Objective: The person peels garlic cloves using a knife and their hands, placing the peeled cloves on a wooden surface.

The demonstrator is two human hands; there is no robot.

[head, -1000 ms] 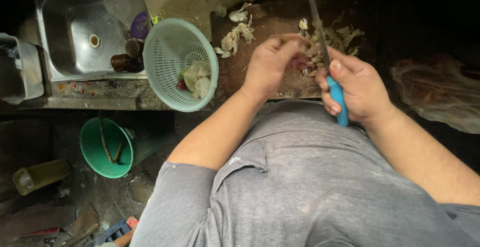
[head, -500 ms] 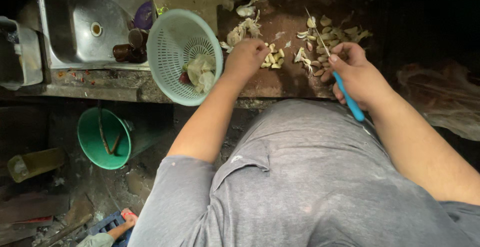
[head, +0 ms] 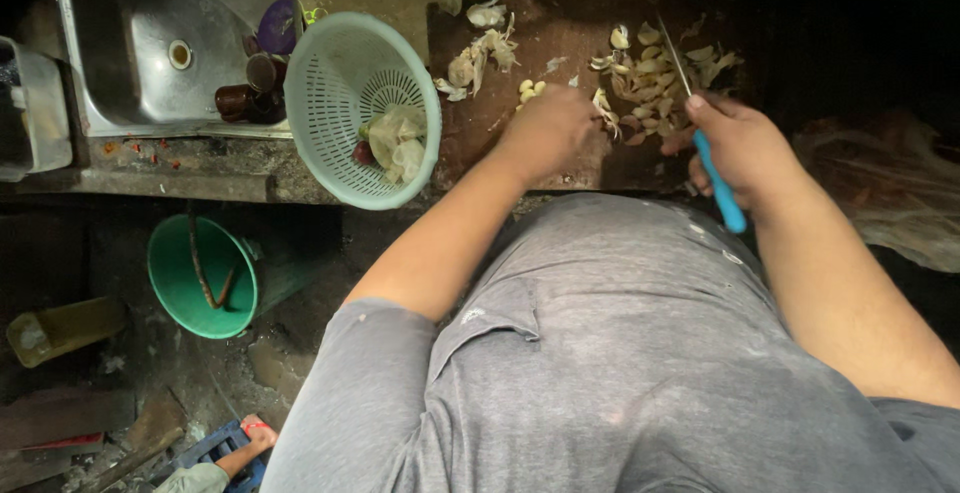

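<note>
Head view looks straight down on a dark brown cutting board (head: 560, 43) on the desk, and the right hand (head: 745, 148) is wrapped tight around the blue handle of a knife (head: 705, 138). That knife runs long and slim: handle end toward the person's body, blade tip pointing away and a little to the left, its long axis tilted only slightly off straight up-and-down in the frame. The blade lies across a heap of pale garlic cloves (head: 655, 78) and skins, which sit just beyond and left of the right hand.

Over to the left hand (head: 550, 133): it rests palm down on the board, fingers curled in, just left of the heap. Whether it is pinching a clove I cannot tell, as the knuckles hide the fingertips. A few peeled cloves (head: 530, 88) lie right beside its far edge. So the heap sits between the two hands, nearer the right one.

Further left, a pale green colander (head: 330, 83) holds scraps, partly overhanging a steel sink (head: 120, 83). Down on the floor stands a green bucket (head: 175, 283).
</note>
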